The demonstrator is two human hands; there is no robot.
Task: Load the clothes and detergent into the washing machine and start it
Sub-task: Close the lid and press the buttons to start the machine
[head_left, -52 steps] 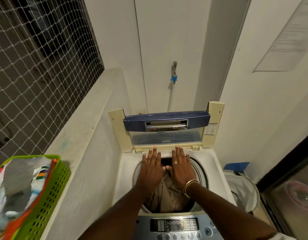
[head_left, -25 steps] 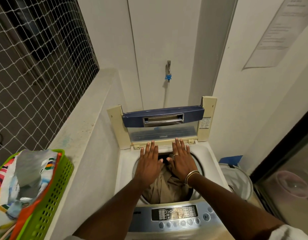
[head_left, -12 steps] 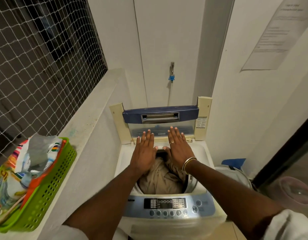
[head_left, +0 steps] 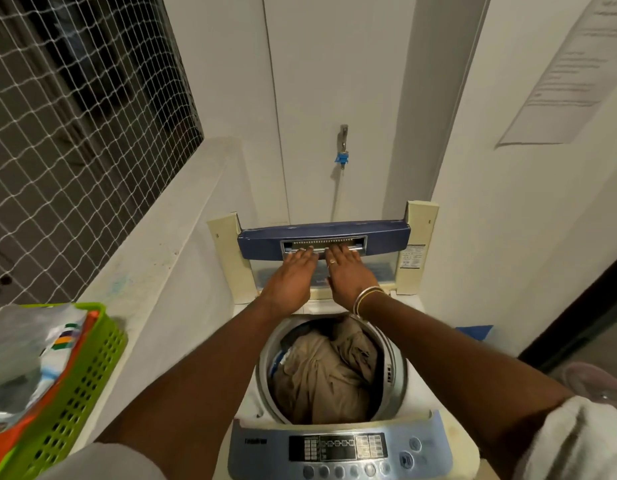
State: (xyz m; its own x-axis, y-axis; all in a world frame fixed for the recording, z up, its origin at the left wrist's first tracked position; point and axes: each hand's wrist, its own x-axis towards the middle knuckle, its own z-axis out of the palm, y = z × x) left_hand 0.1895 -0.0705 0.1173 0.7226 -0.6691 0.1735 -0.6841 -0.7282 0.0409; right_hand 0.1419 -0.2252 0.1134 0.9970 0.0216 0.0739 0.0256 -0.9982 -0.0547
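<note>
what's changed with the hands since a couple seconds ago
Both lifted off the beige clothes in the drum and reached forward and up: the left hand and right hand now touch the handle of the raised lid with straight fingers. The clothes, the upright lid and the green basket stayed put.

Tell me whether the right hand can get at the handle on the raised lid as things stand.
Probably yes. The right hand is up at the lid handle, its fingers touching the silver bar. Nothing lies between them; the left hand is beside it, not across it.
</note>
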